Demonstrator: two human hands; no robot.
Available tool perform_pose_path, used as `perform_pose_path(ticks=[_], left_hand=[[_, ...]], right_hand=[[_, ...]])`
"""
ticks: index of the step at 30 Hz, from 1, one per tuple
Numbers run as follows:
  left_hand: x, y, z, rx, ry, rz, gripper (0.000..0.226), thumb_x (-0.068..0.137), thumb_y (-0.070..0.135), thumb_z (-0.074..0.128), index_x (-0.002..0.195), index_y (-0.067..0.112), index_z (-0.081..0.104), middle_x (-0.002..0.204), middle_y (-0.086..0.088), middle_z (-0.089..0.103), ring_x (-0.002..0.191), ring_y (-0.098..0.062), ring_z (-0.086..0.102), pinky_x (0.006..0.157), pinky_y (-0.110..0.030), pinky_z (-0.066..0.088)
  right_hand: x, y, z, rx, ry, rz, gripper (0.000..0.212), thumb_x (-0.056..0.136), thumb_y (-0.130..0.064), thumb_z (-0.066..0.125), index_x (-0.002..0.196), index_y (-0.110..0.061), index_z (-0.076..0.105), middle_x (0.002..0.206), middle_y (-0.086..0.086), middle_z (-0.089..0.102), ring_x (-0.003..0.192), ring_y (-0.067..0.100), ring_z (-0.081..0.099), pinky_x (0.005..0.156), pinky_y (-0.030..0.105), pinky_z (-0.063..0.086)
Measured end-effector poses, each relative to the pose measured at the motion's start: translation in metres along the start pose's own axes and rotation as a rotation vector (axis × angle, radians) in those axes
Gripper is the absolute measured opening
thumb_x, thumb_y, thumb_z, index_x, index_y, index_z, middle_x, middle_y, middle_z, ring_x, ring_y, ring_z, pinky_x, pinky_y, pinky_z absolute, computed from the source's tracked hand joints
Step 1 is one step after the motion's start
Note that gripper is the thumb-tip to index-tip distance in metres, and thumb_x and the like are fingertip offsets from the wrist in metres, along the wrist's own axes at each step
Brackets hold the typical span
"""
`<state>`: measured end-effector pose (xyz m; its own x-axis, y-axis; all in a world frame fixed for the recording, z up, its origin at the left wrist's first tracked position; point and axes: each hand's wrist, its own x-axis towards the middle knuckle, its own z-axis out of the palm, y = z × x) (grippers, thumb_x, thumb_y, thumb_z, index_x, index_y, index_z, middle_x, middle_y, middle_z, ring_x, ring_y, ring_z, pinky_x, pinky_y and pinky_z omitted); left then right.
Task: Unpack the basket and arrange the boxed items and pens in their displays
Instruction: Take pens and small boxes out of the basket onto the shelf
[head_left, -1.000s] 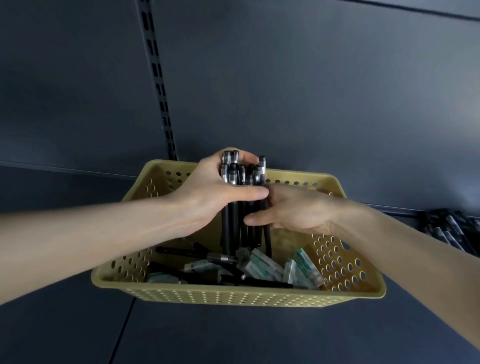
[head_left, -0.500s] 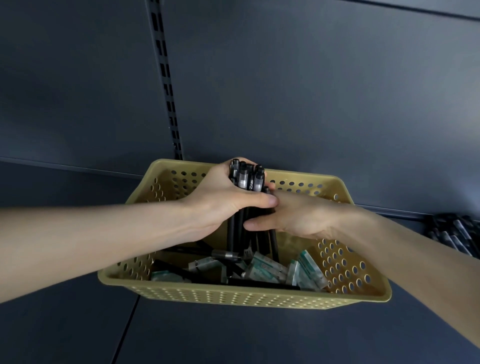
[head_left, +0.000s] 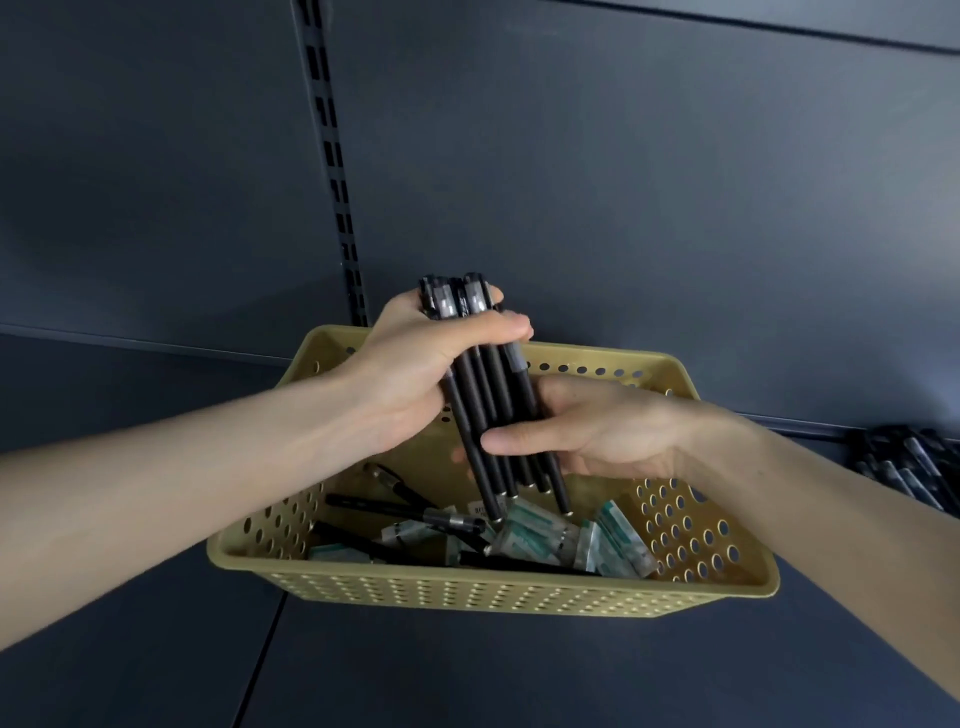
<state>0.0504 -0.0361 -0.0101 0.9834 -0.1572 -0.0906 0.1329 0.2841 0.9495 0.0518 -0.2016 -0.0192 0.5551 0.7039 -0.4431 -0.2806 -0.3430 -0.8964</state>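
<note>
**No text legible**

Nothing here can be read. The small boxes (head_left: 535, 532) lying inside the basket (head_left: 467, 590) carry teal print, but it is too blurred to make out. A pale label (head_left: 477, 506) with dark marks sits among them near the basket's middle, and its characters are too small to tell. The pens (head_left: 485, 405) held above the basket have light bands at their caps, and any lettering there is illegible.

carrier: dark grey shelf (head_left: 519, 675) with a front-to-back seam (head_left: 260, 660) | directly below the left grip (head_left: 415, 374) and right grip (head_left: 597, 436): yellow perforated basket (head_left: 493, 592) standing on it | well right of the right grip: heap of black pens (head_left: 904, 467) lying at the frame edge
</note>
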Motion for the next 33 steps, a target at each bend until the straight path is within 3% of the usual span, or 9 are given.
perform_pose_path(ticks=[4,11,15,22,27,33], left_hand=[[0.002,0.007,0.002,-0.116,-0.034,0.002,0.028,0.067,0.01,0.079,0.091,0.01,0.065,0.082,-0.005,0.074,0.092,-0.021,0.071,0.074,-0.034,0.058],[-0.007,0.024,0.014,-0.052,-0.105,0.117,0.001,0.081,0.012,0.072,0.08,0.011,0.073,0.097,-0.013,0.073,0.097,-0.024,0.07,0.076,-0.033,0.058],[-0.013,0.034,0.036,0.038,-0.141,0.192,0.013,0.084,0.014,0.069,0.093,0.005,0.065,0.094,-0.011,0.074,0.091,-0.023,0.072,0.074,-0.033,0.059],[-0.04,0.036,0.098,0.122,-0.238,0.298,0.018,0.084,0.017,0.069,0.095,0.003,0.064,0.09,-0.011,0.073,0.087,-0.023,0.072,0.071,-0.031,0.058],[-0.064,0.01,0.162,0.157,-0.274,0.291,0.017,0.083,0.02,0.071,0.092,0.006,0.066,0.091,-0.01,0.074,0.085,-0.022,0.073,0.065,-0.028,0.057],[-0.097,-0.057,0.264,0.159,-0.318,0.249,0.014,0.082,0.026,0.072,0.086,0.014,0.069,0.092,-0.011,0.073,0.088,-0.025,0.072,0.072,-0.039,0.059]], right_hand=[[-0.003,-0.008,0.002,0.111,-0.095,-0.094,0.034,0.086,-0.013,0.06,0.119,-0.009,0.053,0.114,0.017,0.065,0.106,0.03,0.063,0.088,0.041,0.053],[-0.017,-0.016,0.015,0.13,0.019,-0.218,0.021,0.079,-0.021,0.063,0.097,-0.01,0.059,0.084,0.008,0.067,0.079,0.02,0.066,0.069,0.033,0.057],[-0.039,-0.014,0.025,0.147,0.143,-0.343,0.013,0.083,-0.021,0.06,0.09,-0.01,0.06,0.078,0.011,0.06,0.068,0.02,0.062,0.061,0.032,0.056],[-0.105,0.004,0.034,0.168,0.246,-0.46,0.009,0.084,-0.022,0.06,0.086,-0.014,0.062,0.077,0.008,0.058,0.067,0.019,0.06,0.061,0.032,0.055],[-0.172,0.041,0.033,0.193,0.311,-0.472,0.01,0.085,-0.023,0.059,0.088,-0.013,0.061,0.076,0.006,0.059,0.068,0.019,0.06,0.06,0.03,0.053],[-0.278,0.116,0.017,0.21,0.378,-0.391,0.02,0.089,-0.025,0.057,0.101,-0.008,0.056,0.076,0.004,0.063,0.07,0.016,0.063,0.06,0.027,0.051]])
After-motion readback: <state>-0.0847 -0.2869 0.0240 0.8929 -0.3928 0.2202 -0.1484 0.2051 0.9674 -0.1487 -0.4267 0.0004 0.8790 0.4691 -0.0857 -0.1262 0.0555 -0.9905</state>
